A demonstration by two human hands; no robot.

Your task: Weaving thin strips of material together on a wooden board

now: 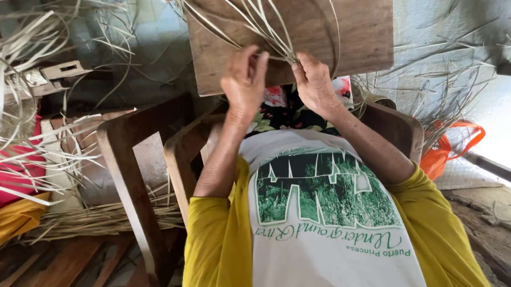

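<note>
Both hands' fingers (261, 64) pinch pale strips (261, 27) on wooden board (354, 33).

Open room on bare face of brown wooden board (343, 34), right of and below the fan of pale thin reed strips (254, 15). Strips fan up-left across board, blocking reach there. Dark wooden chair frame (131, 167) just left of left forearm, hemming that side. Loose pile of pale dried strips (7, 75) crowding far left. Orange plastic bag (448, 148) and stray strips low right, near the chair's right arm.
</note>
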